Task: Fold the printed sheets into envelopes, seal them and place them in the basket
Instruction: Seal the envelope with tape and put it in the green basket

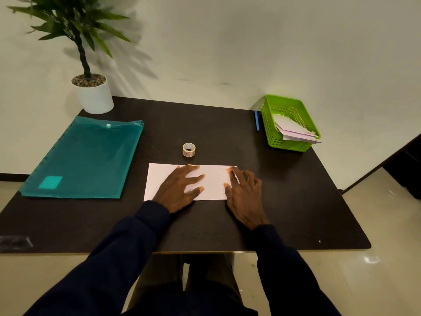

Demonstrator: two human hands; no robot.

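**Folded sheet pinned flat under both hands**

The white sheet (pixel 214 179) lay as a long, folded strip on the dark worktop (pixel 284 190), directly under the person's palms. The left hand (pixel 180 188) rested flat on its middle, fingers straight and spread, gripping nothing. The right hand (pixel 243 197) sat at the sheet's right end, its fingers (pixel 231 173) slightly bent and pressing down on the edge; no pinch on the paper was visible.

By its look the sheet was thin and very light: limp if lifted from one corner, quick to slide on the smooth worktop, and ready to take a permanent crease wherever pressed. It would probably handle best with one palm holding it down while the other hand's fingertips lifted a free edge or corner.

A small tape roll (pixel 188 149) stood just beyond the left hand's fingertips. Well beyond and to the right of the right hand sat the green basket (pixel 289 145), already holding folded envelopes (pixel 293 130), with a blue pen (pixel 256 120) beside it. Left of the left hand lay a teal plastic folder (pixel 86 156), and beyond that a potted plant (pixel 95 96).
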